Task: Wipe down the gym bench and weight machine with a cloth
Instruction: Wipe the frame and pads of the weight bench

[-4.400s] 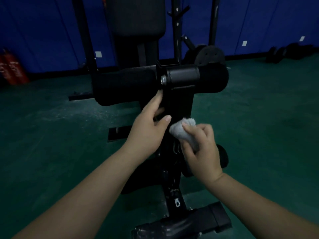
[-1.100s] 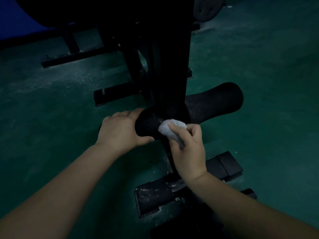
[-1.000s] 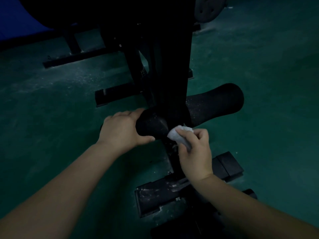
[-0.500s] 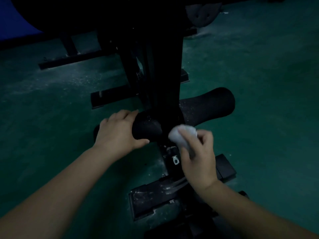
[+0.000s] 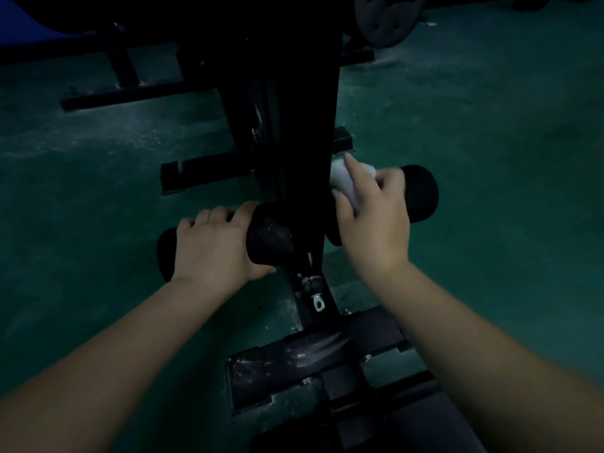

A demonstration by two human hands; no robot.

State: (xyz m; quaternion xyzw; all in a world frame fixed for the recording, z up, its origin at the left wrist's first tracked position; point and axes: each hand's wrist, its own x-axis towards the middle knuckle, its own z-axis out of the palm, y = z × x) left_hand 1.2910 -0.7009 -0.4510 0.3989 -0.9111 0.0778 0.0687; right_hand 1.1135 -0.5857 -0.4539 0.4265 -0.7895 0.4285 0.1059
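Dim scene, catalogued from the head view. At centre of the frame we see the black metal upright post of the weight machine (image 5: 294, 132), running from the top edge down to a dusty black base plate (image 5: 294, 358) at lower centre. A small silver bracket (image 5: 318, 302) sits on the post's foot, just above that plate.

Crossing the post low down are two black foam roller pads. The left roller pad (image 5: 264, 238) juts toward the left of centre; the right roller pad (image 5: 420, 191) ends right of centre, slightly higher in the frame.

Our left hand (image 5: 215, 246) lies over the left roller pad, its fingers (image 5: 212, 215) curled over the top and the thumb under the near side, gripping the foam.

Our right hand (image 5: 372, 217) sits on the right roller pad just beside the post. Its fingers (image 5: 354, 166) are pressed together around a small crumpled white cloth (image 5: 343, 178), with the thumb on the near side; the cloth touches the pad's upper surface and reaches the post's right edge.

Black floor bars of the frame (image 5: 209, 173) lie left of the post at mid-height. A dark weight plate (image 5: 385, 21) shows at the upper right. The floor is dark green matting (image 5: 490, 125) with pale dust.
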